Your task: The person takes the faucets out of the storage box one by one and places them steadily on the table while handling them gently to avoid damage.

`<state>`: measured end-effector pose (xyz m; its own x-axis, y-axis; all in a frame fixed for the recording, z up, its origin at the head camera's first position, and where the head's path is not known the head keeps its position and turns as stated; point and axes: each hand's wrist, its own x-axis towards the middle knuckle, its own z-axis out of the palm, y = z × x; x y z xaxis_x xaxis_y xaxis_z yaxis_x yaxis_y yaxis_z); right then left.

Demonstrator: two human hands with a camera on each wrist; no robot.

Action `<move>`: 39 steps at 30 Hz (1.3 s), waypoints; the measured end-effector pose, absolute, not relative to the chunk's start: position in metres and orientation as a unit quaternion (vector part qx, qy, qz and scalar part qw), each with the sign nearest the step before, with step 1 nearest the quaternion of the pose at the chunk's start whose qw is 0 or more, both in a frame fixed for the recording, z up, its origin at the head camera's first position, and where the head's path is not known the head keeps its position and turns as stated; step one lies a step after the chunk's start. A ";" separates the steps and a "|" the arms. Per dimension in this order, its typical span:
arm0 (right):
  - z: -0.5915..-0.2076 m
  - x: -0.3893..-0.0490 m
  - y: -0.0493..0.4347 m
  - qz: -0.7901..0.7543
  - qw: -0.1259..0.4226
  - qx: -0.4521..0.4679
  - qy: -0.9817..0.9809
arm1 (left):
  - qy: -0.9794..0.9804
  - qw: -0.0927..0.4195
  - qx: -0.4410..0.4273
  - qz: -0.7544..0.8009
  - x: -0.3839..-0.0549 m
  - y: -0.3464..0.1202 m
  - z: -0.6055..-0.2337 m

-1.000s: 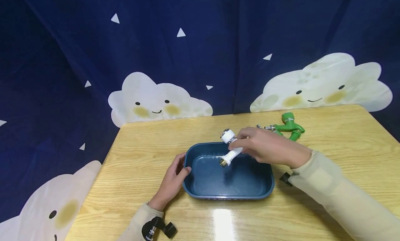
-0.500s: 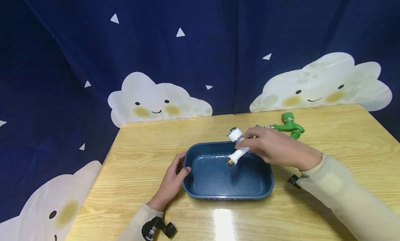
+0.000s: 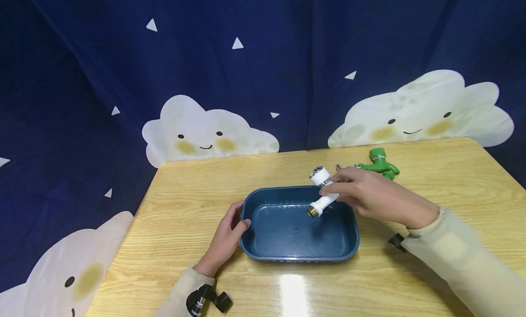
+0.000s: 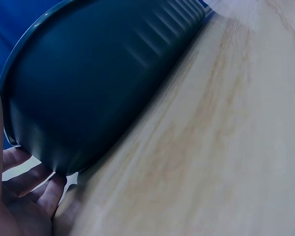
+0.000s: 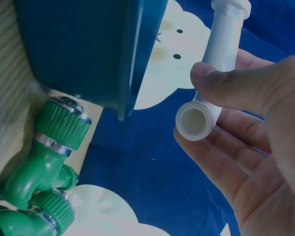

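My right hand [image 3: 371, 196] pinches a white plastic tap [image 3: 327, 201] between thumb and fingers, above the right half of a dark blue-green plastic basin [image 3: 283, 246]. The tap has a ribbed white knob with a chrome cap at its upper end and a brass thread pointing down and left. In the right wrist view, a round white opening shows on the tap [image 5: 222, 42] below the thumb. My left hand [image 3: 225, 235] grips the basin's left end, thumb over the rim; in the left wrist view its fingers [image 4: 51, 194] lie against the outer wall.
Behind my right hand lie green plastic taps [image 3: 380, 165], partly hidden by it in the head view. The right wrist view shows a green tap [image 5: 64, 130] close beside the basin. A dark blue curtain [image 3: 255, 79] with clouds hangs behind the wooden table [image 3: 185, 193].
My right hand has moved steadily to the right with the white tap, over the basin. The left hand and the basin have stayed nearly where they were.
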<state>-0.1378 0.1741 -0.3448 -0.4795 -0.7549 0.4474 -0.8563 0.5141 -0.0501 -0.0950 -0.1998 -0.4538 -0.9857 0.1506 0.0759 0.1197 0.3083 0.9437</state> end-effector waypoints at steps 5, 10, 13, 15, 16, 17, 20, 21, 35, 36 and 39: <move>-0.349 -0.137 0.180 0.135 0.203 0.477 -0.844 | 0.807 0.014 0.087 0.584 -0.095 -0.200 -0.454; -0.350 -0.135 0.187 0.139 0.212 0.474 -0.843 | 0.807 0.014 0.090 0.584 -0.095 -0.200 -0.454; -0.351 -0.134 0.190 0.143 0.212 0.471 -0.844 | 0.804 0.015 0.092 0.588 -0.095 -0.199 -0.454; -0.351 -0.133 0.192 0.146 0.214 0.470 -0.844 | 0.803 0.015 0.092 0.589 -0.095 -0.199 -0.455; -0.352 -0.133 0.193 0.147 0.215 0.470 -0.843 | 0.803 0.016 0.091 0.589 -0.095 -0.199 -0.455; -0.352 -0.133 0.194 0.148 0.216 0.470 -0.843 | 0.804 0.016 0.090 0.588 -0.095 -0.199 -0.455; -0.354 -0.132 0.197 0.150 0.220 0.467 -0.843 | 0.806 0.018 0.086 0.585 -0.095 -0.199 -0.454; -0.354 -0.132 0.198 0.150 0.221 0.465 -0.844 | 0.806 0.018 0.085 0.585 -0.095 -0.199 -0.454; -0.358 -0.130 0.208 0.151 0.233 0.457 -0.845 | 0.808 0.026 0.078 0.584 -0.093 -0.199 -0.452; -0.359 -0.129 0.208 0.152 0.235 0.455 -0.845 | 0.808 0.026 0.079 0.584 -0.094 -0.199 -0.453; -0.361 -0.129 0.212 0.159 0.236 0.450 -0.846 | 0.808 0.026 0.081 0.583 -0.094 -0.199 -0.453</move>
<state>-0.1290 0.2116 -0.3607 -0.4828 -0.6870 0.5430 -0.8372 0.5440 -0.0562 -0.0942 -0.1993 -0.4531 -0.9854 0.1613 0.0536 0.1016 0.3060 0.9466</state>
